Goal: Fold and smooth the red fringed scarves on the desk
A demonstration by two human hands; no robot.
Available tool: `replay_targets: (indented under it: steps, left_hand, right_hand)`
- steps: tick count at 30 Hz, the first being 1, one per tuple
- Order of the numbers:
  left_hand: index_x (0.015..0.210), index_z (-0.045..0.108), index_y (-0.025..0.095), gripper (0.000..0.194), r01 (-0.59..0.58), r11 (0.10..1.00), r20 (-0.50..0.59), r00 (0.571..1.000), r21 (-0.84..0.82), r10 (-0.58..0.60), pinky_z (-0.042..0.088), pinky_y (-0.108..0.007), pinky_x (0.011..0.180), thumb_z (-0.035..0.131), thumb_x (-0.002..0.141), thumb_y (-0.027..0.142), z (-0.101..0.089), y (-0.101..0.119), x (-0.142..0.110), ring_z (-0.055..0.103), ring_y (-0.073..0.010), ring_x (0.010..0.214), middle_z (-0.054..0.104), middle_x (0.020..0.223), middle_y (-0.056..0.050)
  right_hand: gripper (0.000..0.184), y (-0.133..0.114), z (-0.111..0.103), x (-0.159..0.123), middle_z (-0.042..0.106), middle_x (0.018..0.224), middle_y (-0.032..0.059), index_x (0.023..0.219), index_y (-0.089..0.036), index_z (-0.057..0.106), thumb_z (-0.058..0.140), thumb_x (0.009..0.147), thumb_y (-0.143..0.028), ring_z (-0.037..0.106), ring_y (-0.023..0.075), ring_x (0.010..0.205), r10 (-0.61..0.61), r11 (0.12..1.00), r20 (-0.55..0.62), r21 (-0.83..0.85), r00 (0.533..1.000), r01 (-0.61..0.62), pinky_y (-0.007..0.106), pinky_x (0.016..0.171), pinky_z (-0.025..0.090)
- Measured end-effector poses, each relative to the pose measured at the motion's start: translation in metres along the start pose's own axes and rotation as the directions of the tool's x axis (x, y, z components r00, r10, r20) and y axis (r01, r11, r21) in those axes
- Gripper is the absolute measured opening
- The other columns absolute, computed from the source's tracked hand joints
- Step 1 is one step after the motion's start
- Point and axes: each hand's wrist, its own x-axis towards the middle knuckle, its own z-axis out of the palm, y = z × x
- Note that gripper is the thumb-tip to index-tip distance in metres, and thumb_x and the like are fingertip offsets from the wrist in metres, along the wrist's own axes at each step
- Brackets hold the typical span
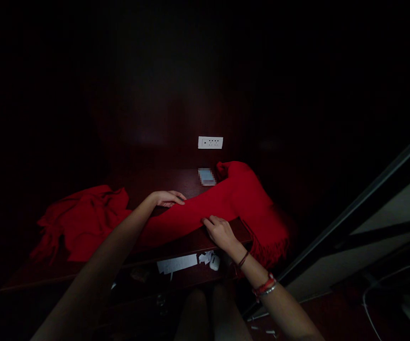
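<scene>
A red scarf (191,218) lies across a dark wooden desk (240,231), fringed at both ends: its left portion is bunched in loose folds, the middle forms a flatter, narrower band, and the right portion spreads broad, its fringe trailing at the desk's right side. The left hand (168,198) rests at the band's far edge, fingers extended and close together; the right hand (219,231) meets the near edge with bent fingers. Whether either hand pinches the cloth cannot be told. The left forearm (120,237) crosses in front of the bunched portion and hides part of it. Just beyond the band, near the scarf's right portion, lies a flat, pale blue object (207,177), its surface blurred; above it a white socket panel (210,142) is set in the wall. Below the desk's front edge appear a strip of paper (177,263), a crumpled scrap (205,257) and a small, rounded white object (214,262). A dark band (243,259) and a red bracelet (264,288) encircle the right arm. At far right, a white cable (366,308) curves downward; deep shadow obscures the surroundings.
</scene>
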Motion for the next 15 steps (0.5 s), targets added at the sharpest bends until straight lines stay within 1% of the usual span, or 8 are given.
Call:
replay_targets:
  steps: [2, 3, 5, 7, 9, 11, 15]
  left_hand:
    - [0.095, 0.051, 0.02, 0.038, -0.015, 0.995, 0.018, 1.0, -0.096, 0.017, 0.04, -0.017, 0.061, 0.058, 0.062, 0.037, 0.0, 0.0, -0.001, 0.053, -0.0097, 0.078, 0.056, 0.096, -0.003]
    - [0.094, 0.052, 0.019, 0.035, -0.014, 0.993, 0.022, 1.0, -0.115, 0.017, 0.04, -0.017, 0.062, 0.054, 0.065, 0.038, 0.001, 0.0, -0.002, 0.052, -0.0098, 0.079, 0.056, 0.097, -0.004]
    - [0.092, 0.052, 0.019, 0.031, 0.013, 0.993, 0.028, 1.0, -0.117, -0.01, 0.041, -0.018, 0.061, 0.051, 0.067, 0.038, 0.005, -0.001, -0.002, 0.052, -0.0098, 0.078, 0.056, 0.097, -0.004]
    - [0.093, 0.051, 0.021, 0.032, 0.04, 0.996, 0.032, 0.999, -0.08, -0.038, 0.04, -0.018, 0.06, 0.054, 0.063, 0.034, 0.009, -0.002, -0.002, 0.053, -0.0097, 0.077, 0.056, 0.094, -0.002]
    - [0.092, 0.051, 0.021, 0.036, 0.031, 1.0, 0.03, 0.999, -0.006, -0.03, 0.039, -0.017, 0.057, 0.057, 0.058, 0.029, 0.013, -0.002, -0.001, 0.052, -0.0097, 0.074, 0.057, 0.09, 0.0]
    - [0.088, 0.053, 0.02, 0.033, -0.007, 0.994, 0.016, 1.0, 0.11, 0.005, 0.037, -0.017, 0.054, 0.056, 0.056, 0.028, 0.016, -0.001, 0.002, 0.052, -0.0096, 0.069, 0.058, 0.083, 0.001]
    - [0.071, 0.056, 0.015, 0.02, -0.047, 0.908, -0.093, 0.991, 0.417, 0.094, 0.034, -0.018, 0.05, 0.049, 0.053, 0.017, 0.022, 0.001, 0.011, 0.047, -0.0091, 0.056, 0.055, 0.061, 0.003]
  right_hand:
    - [0.026, 0.0, -0.001, -0.001, 0.053, 0.081, 0.0055, 0.103, -0.021, 0.048, 0.035, 0.081, -0.017, 0.049, 0.0141, 0.074, 0.015, 1.0, 0.01, 0.019, 1.0, -0.015, 0.023, 0.065, 0.037]
    - [0.027, 0.0, 0.0, -0.002, 0.053, 0.082, 0.0059, 0.104, -0.021, 0.047, 0.035, 0.081, -0.017, 0.049, 0.0142, 0.074, 0.022, 0.999, 0.014, 0.027, 1.0, -0.023, 0.023, 0.065, 0.037]
    - [0.029, 0.0, 0.002, -0.005, 0.053, 0.084, 0.0062, 0.107, -0.021, 0.046, 0.035, 0.08, -0.016, 0.05, 0.0143, 0.075, 0.034, 0.999, 0.019, 0.038, 0.999, -0.035, 0.023, 0.065, 0.038]
    - [0.031, 0.0, 0.006, -0.008, 0.053, 0.085, 0.0064, 0.108, -0.021, 0.045, 0.036, 0.08, -0.015, 0.05, 0.0143, 0.075, 0.038, 0.998, 0.027, 0.048, 0.999, -0.039, 0.023, 0.066, 0.038]
    - [0.03, 0.0, 0.01, -0.01, 0.054, 0.085, 0.0064, 0.107, -0.021, 0.046, 0.037, 0.079, -0.015, 0.05, 0.0142, 0.077, 0.035, 0.997, 0.027, 0.061, 0.999, -0.036, 0.023, 0.067, 0.038]
    - [0.029, 0.0, 0.013, -0.011, 0.054, 0.086, 0.0065, 0.106, -0.021, 0.047, 0.037, 0.079, -0.015, 0.05, 0.0143, 0.079, 0.033, 0.997, 0.016, 0.072, 0.999, -0.034, 0.023, 0.069, 0.038]
    - [0.028, 0.001, 0.015, -0.011, 0.054, 0.085, 0.0057, 0.105, -0.021, 0.048, 0.037, 0.08, -0.015, 0.049, 0.0143, 0.079, 0.03, 0.997, 0.001, 0.076, 1.0, -0.03, 0.023, 0.069, 0.038]
